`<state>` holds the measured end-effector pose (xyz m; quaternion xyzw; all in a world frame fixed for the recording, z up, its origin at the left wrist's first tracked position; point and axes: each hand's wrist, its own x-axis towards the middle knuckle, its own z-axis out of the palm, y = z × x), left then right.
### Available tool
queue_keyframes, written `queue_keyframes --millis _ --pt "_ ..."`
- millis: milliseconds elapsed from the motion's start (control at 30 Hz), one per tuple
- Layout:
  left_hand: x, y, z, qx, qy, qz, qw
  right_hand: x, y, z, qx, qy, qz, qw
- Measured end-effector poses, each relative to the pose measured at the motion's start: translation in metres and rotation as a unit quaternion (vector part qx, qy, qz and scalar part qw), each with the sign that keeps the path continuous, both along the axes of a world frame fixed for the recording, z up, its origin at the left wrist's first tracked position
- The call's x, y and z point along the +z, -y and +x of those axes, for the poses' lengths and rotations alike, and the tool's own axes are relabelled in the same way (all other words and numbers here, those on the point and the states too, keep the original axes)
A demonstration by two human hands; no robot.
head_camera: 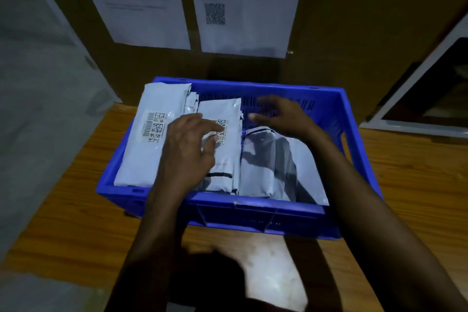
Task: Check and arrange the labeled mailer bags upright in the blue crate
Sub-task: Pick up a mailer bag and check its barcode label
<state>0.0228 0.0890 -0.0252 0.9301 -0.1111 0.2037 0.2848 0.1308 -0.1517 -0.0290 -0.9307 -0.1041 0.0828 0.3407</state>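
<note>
A blue crate (255, 213) stands on a wooden table. White mailer bags stand side by side in it: a left bag (149, 142) with a barcode label leans on the crate's left wall, and a middle bag (225, 157) also carries a label. At the right sits a clear bag (273, 162) with dark contents. My left hand (188, 152) rests with relaxed fingers on the middle bag, touching its label. My right hand (281, 115) hovers open above the clear bag's top, fingers spread toward the crate's far wall.
The wooden table (76, 210) extends to both sides of the crate. Behind it a brown board carries printed sheets (243, 7). A white-framed panel (430, 99) leans at the right. A pale patch (268, 271) lies on the table near me.
</note>
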Motion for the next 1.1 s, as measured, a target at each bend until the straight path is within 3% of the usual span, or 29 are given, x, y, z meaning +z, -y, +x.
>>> queue_keyframes --millis 167,367,433,567,633,767,1000,1100 --pt "0.003 0.030 0.022 -0.055 -0.100 0.012 0.993 -0.030 0.016 -0.003 -0.050 -0.093 -0.151 0.983" --pt "0.005 0.053 0.027 -0.055 -0.159 0.039 0.985 -0.044 -0.009 -0.011 -0.074 -0.123 -0.196 0.970" --pt "0.003 0.055 0.025 -0.056 -0.170 0.035 0.983 -0.042 -0.009 -0.009 -0.075 -0.122 -0.187 0.972" --pt "0.004 0.055 0.023 -0.062 -0.167 0.024 0.984 -0.027 0.008 -0.007 -0.103 -0.130 -0.030 0.986" --pt "0.006 0.054 0.023 -0.059 -0.157 0.018 0.986 -0.024 0.014 -0.007 -0.064 -0.127 -0.031 0.989" --pt "0.007 0.052 0.025 -0.042 -0.149 0.007 0.988 -0.037 0.007 -0.007 0.085 -0.139 -0.149 0.975" --pt "0.003 0.049 0.027 -0.029 -0.144 -0.017 0.989 -0.045 -0.006 -0.013 0.209 -0.031 -0.271 0.939" --pt "0.001 0.051 0.025 -0.039 -0.142 -0.017 0.989 -0.045 -0.002 -0.012 0.211 -0.008 -0.255 0.944"
